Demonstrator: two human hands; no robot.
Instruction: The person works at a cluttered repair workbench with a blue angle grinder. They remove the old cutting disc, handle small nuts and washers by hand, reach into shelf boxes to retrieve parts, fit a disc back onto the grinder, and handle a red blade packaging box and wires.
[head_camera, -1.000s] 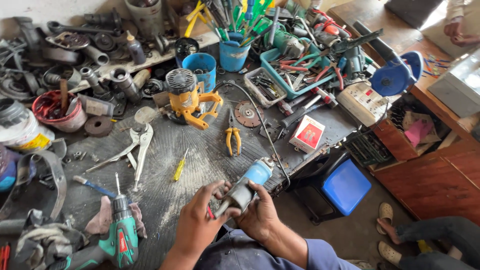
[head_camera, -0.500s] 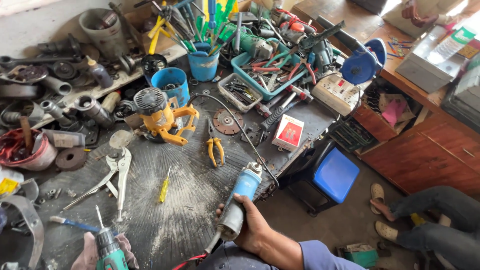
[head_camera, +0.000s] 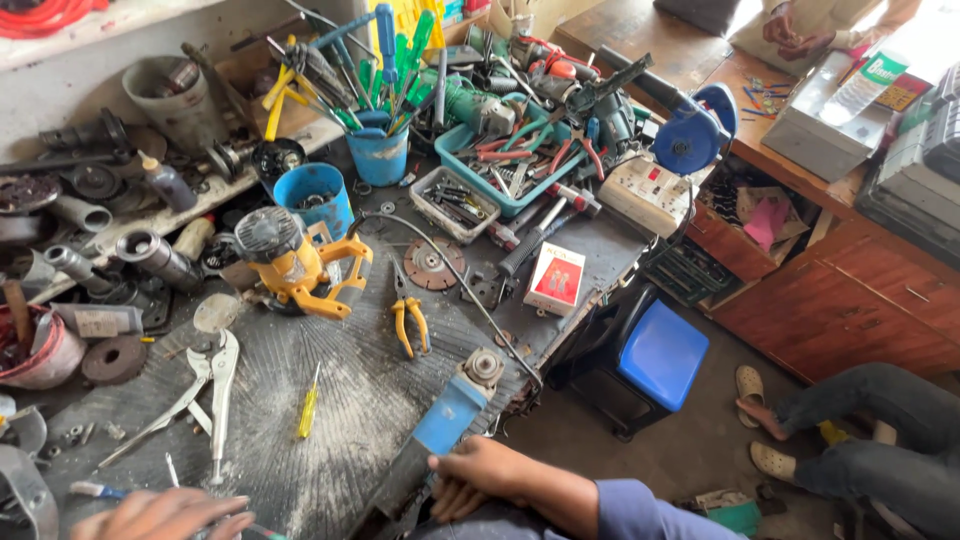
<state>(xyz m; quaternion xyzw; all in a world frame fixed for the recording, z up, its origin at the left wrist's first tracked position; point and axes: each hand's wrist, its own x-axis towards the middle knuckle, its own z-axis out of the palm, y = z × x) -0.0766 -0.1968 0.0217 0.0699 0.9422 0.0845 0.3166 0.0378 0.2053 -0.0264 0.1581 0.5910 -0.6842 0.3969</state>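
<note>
My right hand (head_camera: 482, 478) grips the rear of a blue and grey angle grinder (head_camera: 450, 415) that lies at the bench's front edge, its disc head (head_camera: 483, 367) pointing away from me. The grinder's black cord (head_camera: 455, 270) runs back across the bench. My left hand (head_camera: 160, 514) lies at the bottom left over a teal cordless drill, which it almost fully hides. A thin drill bit (head_camera: 172, 469) sticks out just beyond that hand. I cannot see whether its fingers close around the drill.
On the dusty bench (head_camera: 370, 400) lie a yellow screwdriver (head_camera: 308, 402), yellow-handled pliers (head_camera: 408, 322), locking pliers (head_camera: 215, 385), a yellow power tool (head_camera: 292, 265), a blue cup (head_camera: 318, 195) and a red-and-white box (head_camera: 555, 280). A blue stool (head_camera: 658, 352) and another person's legs (head_camera: 860, 455) are right.
My left hand has left the grinder and gone to the drill at the bottom left. My right hand has slid to the grinder's rear. The camera has moved closer and to the right.
</note>
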